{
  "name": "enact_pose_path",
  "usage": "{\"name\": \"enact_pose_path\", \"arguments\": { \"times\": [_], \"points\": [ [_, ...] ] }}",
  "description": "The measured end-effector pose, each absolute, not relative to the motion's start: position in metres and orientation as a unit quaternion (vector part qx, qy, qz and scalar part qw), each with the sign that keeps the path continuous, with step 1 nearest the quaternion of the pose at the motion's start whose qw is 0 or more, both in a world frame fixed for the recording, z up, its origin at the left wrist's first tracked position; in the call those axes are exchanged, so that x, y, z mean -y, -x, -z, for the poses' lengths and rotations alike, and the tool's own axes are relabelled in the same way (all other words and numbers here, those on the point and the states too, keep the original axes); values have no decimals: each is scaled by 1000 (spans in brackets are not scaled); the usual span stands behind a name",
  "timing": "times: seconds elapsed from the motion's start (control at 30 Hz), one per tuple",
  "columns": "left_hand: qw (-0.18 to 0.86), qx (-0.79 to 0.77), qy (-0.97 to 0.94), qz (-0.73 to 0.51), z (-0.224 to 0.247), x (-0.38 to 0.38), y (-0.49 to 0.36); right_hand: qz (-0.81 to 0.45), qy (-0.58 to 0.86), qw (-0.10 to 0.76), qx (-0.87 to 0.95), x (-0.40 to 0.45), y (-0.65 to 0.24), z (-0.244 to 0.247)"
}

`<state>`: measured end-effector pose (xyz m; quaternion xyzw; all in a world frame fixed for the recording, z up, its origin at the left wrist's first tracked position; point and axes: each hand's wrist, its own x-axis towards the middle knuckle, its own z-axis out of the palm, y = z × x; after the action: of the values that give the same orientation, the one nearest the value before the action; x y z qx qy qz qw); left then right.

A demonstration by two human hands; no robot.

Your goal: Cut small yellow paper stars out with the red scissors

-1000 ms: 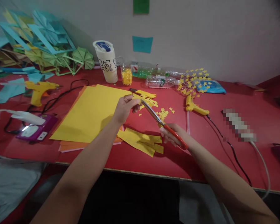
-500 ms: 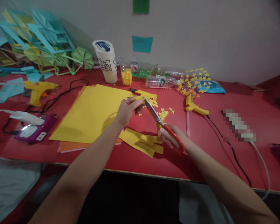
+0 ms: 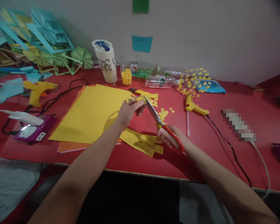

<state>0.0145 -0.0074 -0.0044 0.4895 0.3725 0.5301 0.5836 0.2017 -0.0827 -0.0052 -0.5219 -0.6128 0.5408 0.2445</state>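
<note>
Between the fingers of my left hand (image 3: 130,111) is a small piece of yellow paper (image 3: 142,98). My right hand (image 3: 166,135) grips red-handled scissors (image 3: 175,137), whose blade tips touch the paper near my left fingertips. Small yellow paper stars (image 3: 162,114) lie in a pile beyond the scissors. Yellow paper strips (image 3: 140,141) rest on the red table (image 3: 130,161) below my hands. Large yellow sheets (image 3: 91,115) lie left of them, over orange ones. A yellow-handled cutter (image 3: 138,91) and yellow scraps lie just behind my left hand.
At the back stand a white tumbler (image 3: 106,63) and a jar of yellow pieces (image 3: 126,76), beside plastic bottles (image 3: 161,81). Glue guns lie left (image 3: 38,90) and right (image 3: 196,108). A purple power strip (image 3: 36,129) sits left, folded paper shapes (image 3: 53,46) back left.
My left hand and the yellow paper have shifted slightly at the scissor tips. The scissors and my right hand are almost where they were.
</note>
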Motion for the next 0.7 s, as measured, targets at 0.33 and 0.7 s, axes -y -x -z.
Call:
{"name": "enact_pose_path", "arguments": {
  "times": [0.33, 0.7],
  "points": [
    [586, -378, -489, -523, 7, 8, -15, -545, 526, 248, 604, 82, -203, 8],
    [597, -371, -477, -527, 7, 7, -15, -559, 542, 242, 579, 84, -198, 3]
  ]
}}
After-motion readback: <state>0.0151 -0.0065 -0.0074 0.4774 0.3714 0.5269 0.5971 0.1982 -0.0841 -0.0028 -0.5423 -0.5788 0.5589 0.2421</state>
